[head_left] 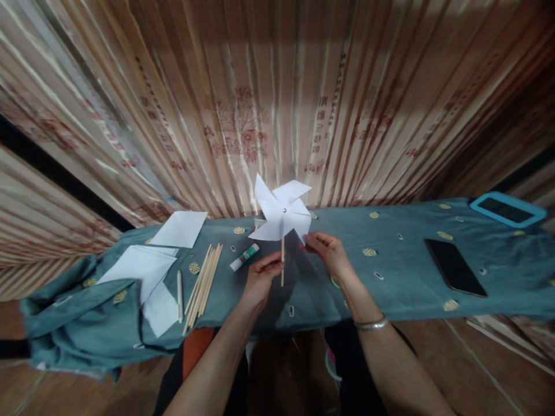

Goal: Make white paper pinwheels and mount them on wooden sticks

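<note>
My forearms [221,352] stretch out — left hand [262,276] gripping the stick [282,245], right hand [326,251] pinching 1 blade [299,230] of the pinwheel [277,215], seemingly assembled — loose sticks [203,286] and paper [181,229] look unused.

A black phone [456,268] lies near a blue-framed device [508,209] before a printed curtain [286,63].

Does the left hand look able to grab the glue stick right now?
Probably not without letting go: the left hand holds the pinwheel by its stick, though the glue stick lies close by, uncovered.
</note>
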Available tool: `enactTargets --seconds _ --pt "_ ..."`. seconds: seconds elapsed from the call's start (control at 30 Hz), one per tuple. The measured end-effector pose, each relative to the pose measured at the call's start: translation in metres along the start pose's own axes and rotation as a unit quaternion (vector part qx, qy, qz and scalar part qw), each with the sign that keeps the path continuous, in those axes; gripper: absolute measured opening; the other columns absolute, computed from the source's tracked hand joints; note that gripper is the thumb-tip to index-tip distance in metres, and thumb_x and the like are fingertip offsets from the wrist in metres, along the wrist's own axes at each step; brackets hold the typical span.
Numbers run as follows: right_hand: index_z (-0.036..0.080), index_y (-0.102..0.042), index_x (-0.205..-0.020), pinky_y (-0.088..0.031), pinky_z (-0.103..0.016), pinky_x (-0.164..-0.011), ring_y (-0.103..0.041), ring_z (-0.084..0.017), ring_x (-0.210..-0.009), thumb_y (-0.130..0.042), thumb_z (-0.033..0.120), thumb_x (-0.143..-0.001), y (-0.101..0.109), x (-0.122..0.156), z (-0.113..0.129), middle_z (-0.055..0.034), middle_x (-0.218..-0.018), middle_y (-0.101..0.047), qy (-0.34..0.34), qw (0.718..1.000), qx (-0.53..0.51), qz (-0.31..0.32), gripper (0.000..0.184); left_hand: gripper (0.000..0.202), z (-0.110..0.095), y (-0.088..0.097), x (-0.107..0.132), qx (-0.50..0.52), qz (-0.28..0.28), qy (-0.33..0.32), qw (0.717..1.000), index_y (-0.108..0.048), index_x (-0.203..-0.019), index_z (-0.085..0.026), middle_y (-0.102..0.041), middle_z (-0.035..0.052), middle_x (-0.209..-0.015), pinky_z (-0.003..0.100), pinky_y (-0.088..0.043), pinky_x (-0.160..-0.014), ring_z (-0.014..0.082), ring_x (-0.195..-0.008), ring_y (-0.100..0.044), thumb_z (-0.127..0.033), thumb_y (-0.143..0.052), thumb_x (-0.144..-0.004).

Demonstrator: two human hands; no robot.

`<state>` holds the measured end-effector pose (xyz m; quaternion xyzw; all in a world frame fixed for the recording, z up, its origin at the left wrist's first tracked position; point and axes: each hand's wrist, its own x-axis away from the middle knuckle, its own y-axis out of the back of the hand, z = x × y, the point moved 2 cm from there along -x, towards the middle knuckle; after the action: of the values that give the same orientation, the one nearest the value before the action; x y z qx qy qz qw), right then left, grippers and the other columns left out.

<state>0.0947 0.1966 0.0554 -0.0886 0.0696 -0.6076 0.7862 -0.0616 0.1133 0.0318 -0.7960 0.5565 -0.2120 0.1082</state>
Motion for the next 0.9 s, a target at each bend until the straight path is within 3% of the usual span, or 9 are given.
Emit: enactTargets --seconds 0.37,0.6,0.9 --pt "0.022 -0.073 -0.063 -0.05 -0.029 -0.064 -0.061 -0.014 -0.06 -0.078 0.054 -0.065 -0.017 0.007 -0.003 0.0004 -0.061 -0.069 0.024 0.996 0.057 0.07 0.033 0.033 0.001 0.0 -0.001 -0.03 0.013 -0.025 0.999 -0.079 -0.087 -0.017 -0.077 0.0069 -0.084 0.034 -0.049 -0.084 0.0193 -0.081 -0.067 -0.022 -0.081 -0.055" --pt "0.021 -0.076 -0.065 -0.048 -0.029 -0.065 -0.062 -0.016 -0.063 -0.077 0.048 -0.066 -0.019 0.007 -0.009 0.0003 -0.064 -0.072 0.04 0.993 0.08 0.073 0.027 0.034 0.002 0.0 -0.002 -0.027 0.016 -0.023 0.999 -0.079 -0.088 -0.017 -0.077 0.0069 -0.084 0.033 -0.048 -0.085 0.0184 -0.08 -0.067 -0.02 -0.082 -0.054" --pt "0.022 -0.077 -0.071 -0.042 -0.025 -0.055 -0.057 -0.014 -0.059 -0.071 0.048 -0.074 -0.023 0.011 -0.006 0.0012 -0.065 -0.071 0.092 0.978 0.165 0.084 0.027 0.031 0.001 -0.001 -0.002 -0.026 -0.01 -0.022 0.999 -0.079 -0.079 -0.019 -0.076 0.005 -0.079 0.034 -0.05 -0.082 0.0185 -0.075 -0.067 -0.02 -0.085 -0.048"
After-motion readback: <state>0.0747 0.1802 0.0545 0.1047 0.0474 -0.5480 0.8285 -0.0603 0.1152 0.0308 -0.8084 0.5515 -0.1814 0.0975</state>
